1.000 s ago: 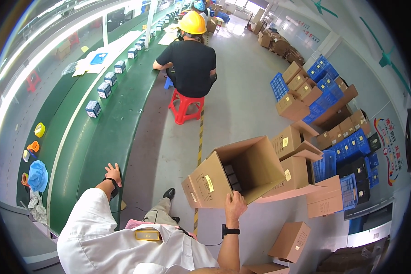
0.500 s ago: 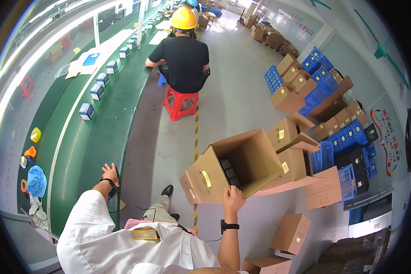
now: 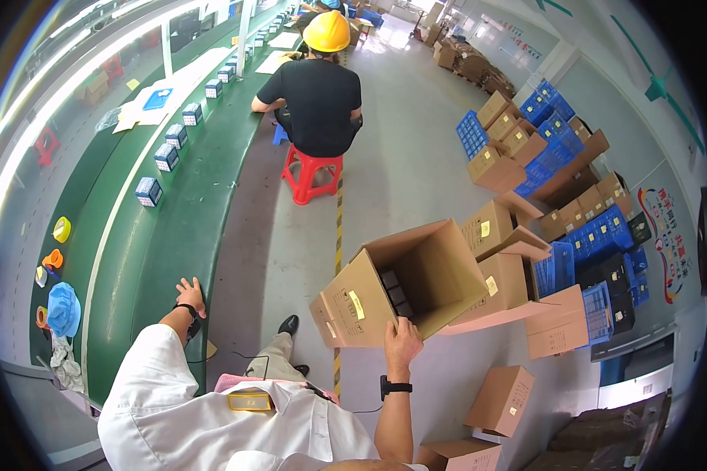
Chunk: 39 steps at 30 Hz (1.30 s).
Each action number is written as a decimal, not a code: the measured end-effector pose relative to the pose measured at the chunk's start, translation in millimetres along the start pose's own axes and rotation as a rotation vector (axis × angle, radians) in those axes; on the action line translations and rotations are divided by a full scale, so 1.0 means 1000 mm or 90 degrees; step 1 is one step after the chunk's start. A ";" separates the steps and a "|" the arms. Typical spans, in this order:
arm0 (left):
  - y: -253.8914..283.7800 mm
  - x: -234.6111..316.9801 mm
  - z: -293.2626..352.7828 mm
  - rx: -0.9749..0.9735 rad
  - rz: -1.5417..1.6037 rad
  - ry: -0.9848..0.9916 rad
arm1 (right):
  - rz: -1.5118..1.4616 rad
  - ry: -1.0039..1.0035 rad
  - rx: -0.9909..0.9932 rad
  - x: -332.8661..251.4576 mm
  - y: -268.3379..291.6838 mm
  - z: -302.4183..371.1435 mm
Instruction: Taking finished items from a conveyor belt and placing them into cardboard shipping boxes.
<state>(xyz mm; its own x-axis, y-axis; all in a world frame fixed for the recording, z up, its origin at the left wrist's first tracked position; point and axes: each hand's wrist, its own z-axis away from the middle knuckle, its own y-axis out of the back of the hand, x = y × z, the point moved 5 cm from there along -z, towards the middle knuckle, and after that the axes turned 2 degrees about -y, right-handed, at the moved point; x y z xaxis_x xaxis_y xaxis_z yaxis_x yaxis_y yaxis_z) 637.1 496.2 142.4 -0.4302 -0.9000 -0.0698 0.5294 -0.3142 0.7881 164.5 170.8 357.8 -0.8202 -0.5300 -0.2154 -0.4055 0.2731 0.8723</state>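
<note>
My left hand (image 3: 189, 297) lies with fingers apart on the near edge of the green conveyor bench (image 3: 177, 243), holding nothing. In my right hand (image 3: 403, 342) is the near rim of an open cardboard box (image 3: 346, 306), the fingers curled over its edge. The box is tilted, its mouth turned up toward me. Several small boxes (image 3: 396, 292) sit deep inside it, partly hidden by the wall. Farther up the bench stand small blue-and-white boxes (image 3: 148, 191) in a row.
A person (image 3: 319, 106) in a yellow helmet sits ahead on a red stool (image 3: 312, 174). Cardboard boxes (image 3: 507, 282) and blue crates (image 3: 597, 235) are stacked on the right. A blue cap (image 3: 64, 309) and tape rolls (image 3: 62, 229) lie at the bench's left.
The seated person's helmeted head has shifted slightly to the right. My hands and the tilted cardboard box have stayed practically in place.
</note>
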 end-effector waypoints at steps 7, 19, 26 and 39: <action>0.004 0.003 0.005 -0.007 -0.005 0.003 | 0.003 0.004 0.001 0.000 -0.001 0.001; 0.001 0.002 0.001 0.003 -0.015 0.004 | -0.005 -0.004 -0.009 0.000 0.001 0.000; 0.001 0.002 0.001 0.003 -0.015 0.000 | 0.010 0.006 0.002 0.000 -0.001 0.001; 0.002 0.001 0.001 -0.004 -0.006 0.003 | 0.012 0.008 -0.007 -0.001 -0.001 -0.002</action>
<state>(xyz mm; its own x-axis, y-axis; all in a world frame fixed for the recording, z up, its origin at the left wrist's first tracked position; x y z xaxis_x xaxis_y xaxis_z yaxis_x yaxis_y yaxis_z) 636.7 495.1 144.8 -0.4321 -0.8982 -0.0808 0.5295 -0.3252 0.7835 166.7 169.6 357.7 -0.8222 -0.5355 -0.1930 -0.3855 0.2743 0.8810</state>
